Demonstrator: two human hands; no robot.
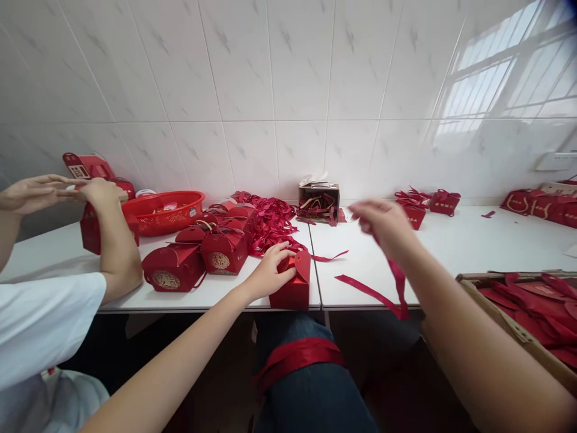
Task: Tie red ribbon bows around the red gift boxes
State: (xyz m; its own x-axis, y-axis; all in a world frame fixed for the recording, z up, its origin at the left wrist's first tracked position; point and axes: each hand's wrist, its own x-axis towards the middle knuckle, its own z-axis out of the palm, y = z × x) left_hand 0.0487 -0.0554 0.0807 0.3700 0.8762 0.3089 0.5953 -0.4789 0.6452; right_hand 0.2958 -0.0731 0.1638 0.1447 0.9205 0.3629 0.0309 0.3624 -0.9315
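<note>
"What's biggest here?"
"The white desk [451,240], right across the middle of the frame. The red box [291,294] sits at its front edge, low centre."

"Which grip is nearer the box?"
"The left hand [265,273]: it's on it, thumb and fingers part spread over the top, holding it. The right hand [381,222] is well apart, right of centre; from there the box lies down and to the left."

"And that grip?"
"Blurred, but the fingers look pinched together on a red ribbon [399,281]."

"How does the ribbon run?"
"Down to the desk's front edge, then doubling back leftward. Its loose end points toward the box, without touching it."
</note>
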